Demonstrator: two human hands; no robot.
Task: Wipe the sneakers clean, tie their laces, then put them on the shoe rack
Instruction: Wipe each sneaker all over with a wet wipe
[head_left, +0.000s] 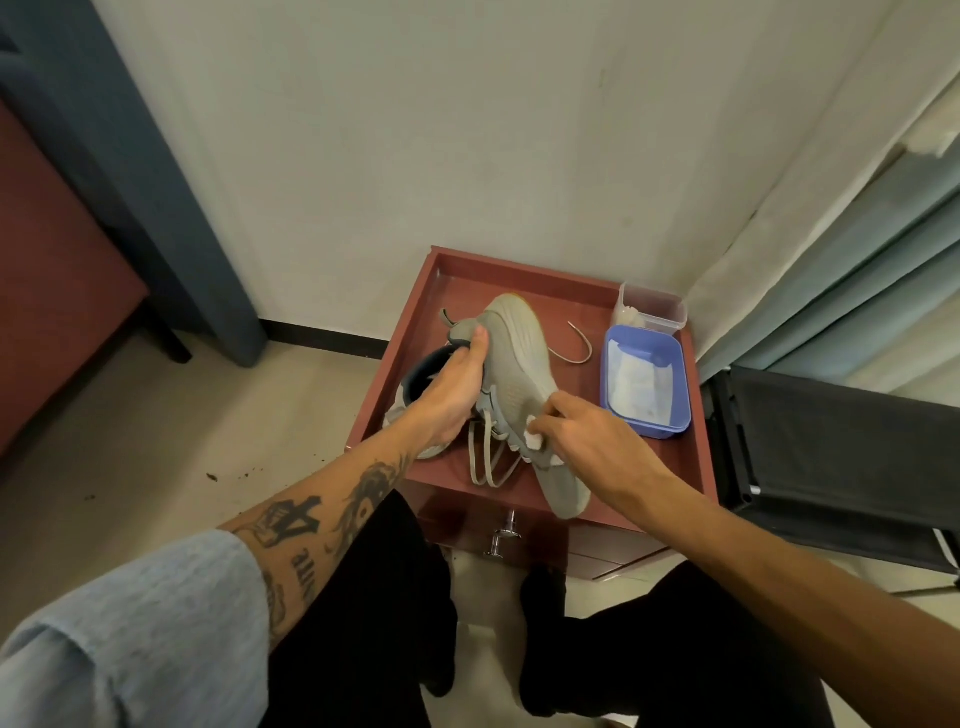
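A grey-green sneaker (519, 364) is held tilted on its side above the red-brown cabinet top (670, 462), sole facing away and toe toward me. My left hand (452, 389) grips its heel and collar. With a small white wipe (535, 439) pinched in its fingers, my right hand (582, 441) presses the wipe on the sneaker's side near the eyelets. Loose laces (488, 462) hang down from the sneaker. A second sneaker (410, 410) lies under my left hand, mostly hidden.
A blue tub (670, 364) holding white wipes sits at the cabinet's right, with a clear lidded container (654, 306) behind it. A black rack (831, 447) stands to the right and a curtain hangs above it. The cabinet's drawer handle (504, 535) faces my knees.
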